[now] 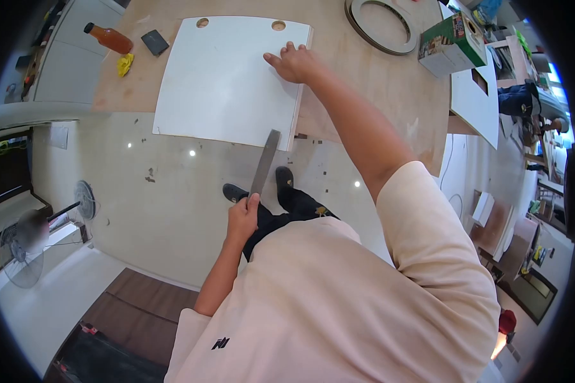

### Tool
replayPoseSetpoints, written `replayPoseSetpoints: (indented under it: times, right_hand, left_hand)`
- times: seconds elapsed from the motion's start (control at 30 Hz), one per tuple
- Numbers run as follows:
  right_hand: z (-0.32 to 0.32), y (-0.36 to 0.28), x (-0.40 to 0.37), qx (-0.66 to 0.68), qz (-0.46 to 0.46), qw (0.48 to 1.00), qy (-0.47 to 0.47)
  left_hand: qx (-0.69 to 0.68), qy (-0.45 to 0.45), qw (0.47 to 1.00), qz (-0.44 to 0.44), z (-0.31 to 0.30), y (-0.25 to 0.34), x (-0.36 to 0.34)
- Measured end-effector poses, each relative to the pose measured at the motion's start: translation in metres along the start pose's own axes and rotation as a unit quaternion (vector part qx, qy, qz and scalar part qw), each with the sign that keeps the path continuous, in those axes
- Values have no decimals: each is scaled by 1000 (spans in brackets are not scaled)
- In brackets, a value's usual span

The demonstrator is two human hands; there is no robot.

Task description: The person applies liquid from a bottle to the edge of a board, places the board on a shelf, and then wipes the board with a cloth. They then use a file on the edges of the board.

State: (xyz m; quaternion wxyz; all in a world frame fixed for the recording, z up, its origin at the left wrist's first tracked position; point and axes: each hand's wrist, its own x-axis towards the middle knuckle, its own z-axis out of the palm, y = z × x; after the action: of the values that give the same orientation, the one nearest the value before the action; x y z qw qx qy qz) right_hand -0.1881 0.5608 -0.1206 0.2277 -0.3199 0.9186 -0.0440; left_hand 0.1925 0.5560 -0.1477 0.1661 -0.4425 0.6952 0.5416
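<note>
My left hand (241,220) is closed round the lower end of a long, flat grey metal file (264,165), thumb laid along it. The file slants up, and its far end overlaps the near edge of a white panel (227,80) close to the right corner. That panel lies on the wooden worktable (370,89), its near part jutting past the table edge. Two round recesses (278,25) sit along its far side. Near the panel's right edge rests my right hand (294,64), fingers spread on the white surface, holding nothing.
At the table's left are a bottle of orange-red liquid (112,39), a dark block (154,43) and a crumpled yellow piece (125,64). Coiled edging strips (402,48) and a green box (453,41) sit right. A fan (20,249) stands left; another person (524,102) is far right.
</note>
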Motion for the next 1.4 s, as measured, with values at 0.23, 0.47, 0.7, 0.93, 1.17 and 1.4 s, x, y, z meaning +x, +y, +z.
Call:
replayPoseSetpoints:
  times: [0.23, 0.47, 0.7, 0.93, 1.17, 1.4]
  right_hand:
    - [-4, -2, 1, -11, 2, 1000, -6]
    - [3, -3, 3, -11, 18, 1000, 3]
    - [1, -1, 5, -10, 18, 1000, -5]
    - [16, 1, 9, -29, 2, 1000, 5]
    - [-3, -5, 2, 13, 18, 1000, -18]
    - [8, -4, 12, -78, -12, 996, -38]
  left_hand:
    - [40, -10, 990, 135, 45, 70, 64]
    - [-9, 12, 1000, 13, 2, -5, 4]
    - [13, -46, 994, 95, 30, 74, 47]
    - [-49, 63, 997, -22, -33, -42, 18]
    - [61, -15, 982, 177, 8, 44, 85]
    - [-45, 18, 998, -32, -70, -26, 27]
